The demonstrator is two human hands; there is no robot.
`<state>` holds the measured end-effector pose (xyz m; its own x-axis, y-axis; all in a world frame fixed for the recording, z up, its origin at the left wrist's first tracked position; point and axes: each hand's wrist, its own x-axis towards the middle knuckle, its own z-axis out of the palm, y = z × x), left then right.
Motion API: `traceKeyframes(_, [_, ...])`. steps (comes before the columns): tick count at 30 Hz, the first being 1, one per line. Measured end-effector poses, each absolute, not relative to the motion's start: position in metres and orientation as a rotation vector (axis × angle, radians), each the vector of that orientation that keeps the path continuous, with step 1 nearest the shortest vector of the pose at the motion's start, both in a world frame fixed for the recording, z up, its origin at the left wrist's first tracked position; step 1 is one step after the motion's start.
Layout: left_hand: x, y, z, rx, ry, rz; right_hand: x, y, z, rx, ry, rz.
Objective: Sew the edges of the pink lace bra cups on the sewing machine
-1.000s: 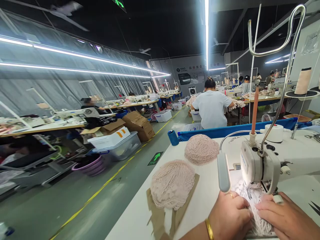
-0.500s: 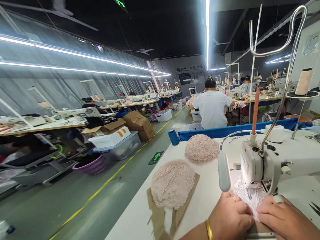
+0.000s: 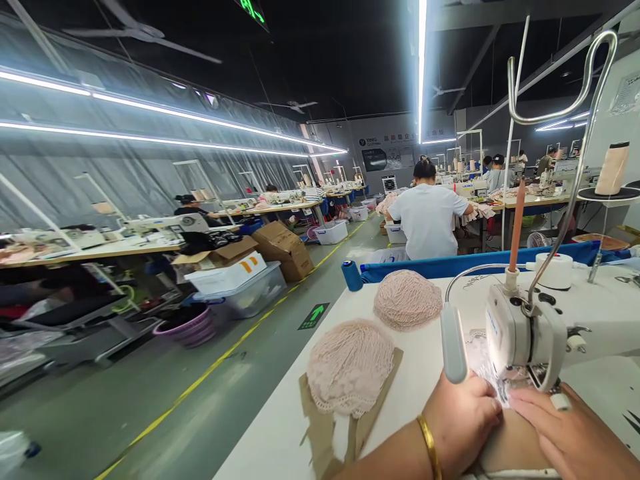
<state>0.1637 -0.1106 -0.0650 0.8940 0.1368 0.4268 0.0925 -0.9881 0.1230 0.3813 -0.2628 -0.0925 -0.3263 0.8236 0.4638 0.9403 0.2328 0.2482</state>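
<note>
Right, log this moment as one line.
left hand: on lace; right hand: on lace; sewing machine head: above lace; farther mound: on tabletop

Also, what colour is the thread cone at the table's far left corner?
The thread cone is blue, best seen in the head view.

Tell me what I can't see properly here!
In the head view:
- Lacy piece: partly hidden by the left hand, right hand and sewing machine.
- Black pointed tool: cut off by the right edge.
- Wall poster: its print is too small to read.
</note>
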Motion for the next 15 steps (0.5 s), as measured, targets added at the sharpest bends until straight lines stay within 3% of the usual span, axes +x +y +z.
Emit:
traceKeyframes(6, [0.165,-0.11,-0.061,2.967,0.28,0.533,0.387,-0.261,-0.103,-1.704,-2.288,-0.831])
traceKeyframes(15, [0.153,-0.11,-0.029,2.825,0.565,0.335,0.387,-0.266,-0.104,-1.665,-2.227,-0.7])
